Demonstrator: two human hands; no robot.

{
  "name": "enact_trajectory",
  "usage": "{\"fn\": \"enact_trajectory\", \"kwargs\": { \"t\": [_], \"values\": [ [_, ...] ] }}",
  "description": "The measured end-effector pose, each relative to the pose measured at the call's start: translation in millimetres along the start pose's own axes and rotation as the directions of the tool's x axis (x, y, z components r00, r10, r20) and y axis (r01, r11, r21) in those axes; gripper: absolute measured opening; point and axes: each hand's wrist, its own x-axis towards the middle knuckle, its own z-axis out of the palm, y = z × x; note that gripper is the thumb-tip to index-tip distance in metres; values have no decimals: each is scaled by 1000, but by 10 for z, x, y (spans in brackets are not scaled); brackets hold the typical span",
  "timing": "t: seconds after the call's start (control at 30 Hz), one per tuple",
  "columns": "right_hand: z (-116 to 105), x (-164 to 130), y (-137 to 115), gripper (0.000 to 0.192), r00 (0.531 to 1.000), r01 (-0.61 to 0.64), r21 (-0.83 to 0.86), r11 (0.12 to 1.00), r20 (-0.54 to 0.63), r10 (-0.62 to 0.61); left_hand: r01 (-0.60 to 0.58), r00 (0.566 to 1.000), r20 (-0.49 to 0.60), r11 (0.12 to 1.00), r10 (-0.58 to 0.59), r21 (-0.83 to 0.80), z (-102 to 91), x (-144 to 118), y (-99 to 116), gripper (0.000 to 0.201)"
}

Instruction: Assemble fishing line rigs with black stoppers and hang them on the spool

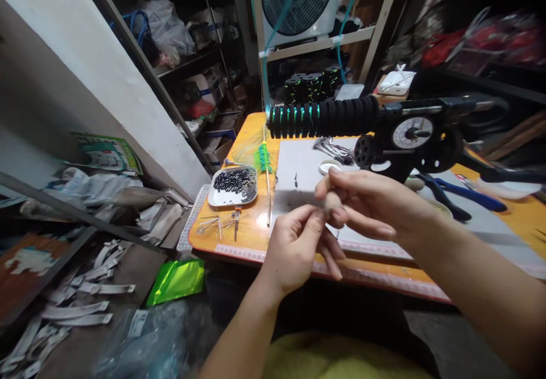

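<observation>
Both hands meet above the front edge of the orange table (251,237). My left hand (298,248) has thumb and forefinger pinched together; whatever lies between them is too small to make out. Close against it, my right hand (354,200) curls its thumb and fingers at the same spot, and its grip is partly hidden. Beneath them lies a grey mat (290,197) with a few tiny dark pieces (296,181). To the left stands a white tray (211,197) of small black sinker-like pieces (232,181). Beside it a green bristly piece (262,157) sits on a thin rod (268,197).
A black winding device (413,131) carries a row of black spools (328,117) with bright green-blue line. Blue-handled pliers (469,194) lie at the right. Behind are a box fan (298,3) and stacked spools (311,86). A white pillar (140,77) borders the left.
</observation>
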Motion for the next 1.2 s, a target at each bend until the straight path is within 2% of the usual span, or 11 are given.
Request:
{"fn": "enact_trajectory", "kwargs": {
  "t": [0.07, 0.2, 0.33, 0.53, 0.7, 0.87, 1.2],
  "values": [
    [45, 46, 26, 37, 999, -31, 148, 989, -14, 33, -27, 1000, 5, 995, 28, -92, 23, -23, -95, 40],
    [150, 106, 75, 47, 996, -30, 217, 976, -71, 47, -30, 999, -32, 960, 22, -280, 67, -95, -230, 39],
    [186, 113, 110, 48, 993, 15, 261, 965, -118, 16, 0, 998, -64, 939, -23, -344, 110, -185, -268, 40],
    [143, 86, 111, 46, 990, 31, 264, 964, -140, 7, 42, 992, -89, 908, -87, -417, 139, -297, -373, 43],
    [108, 102, 134, 45, 990, 1, 248, 969, -134, 34, 114, 988, -35, 862, -150, -494, 120, -389, -444, 40],
    [89, 99, 149, 46, 992, -16, 239, 971, -115, 45, 132, 988, 9, 819, -153, -559, 115, -470, -497, 38],
    [75, 98, 170, 46, 993, -22, 243, 970, -104, 49, 126, 987, 0, 788, -158, -602, 113, -542, -548, 38]
  ]
}}
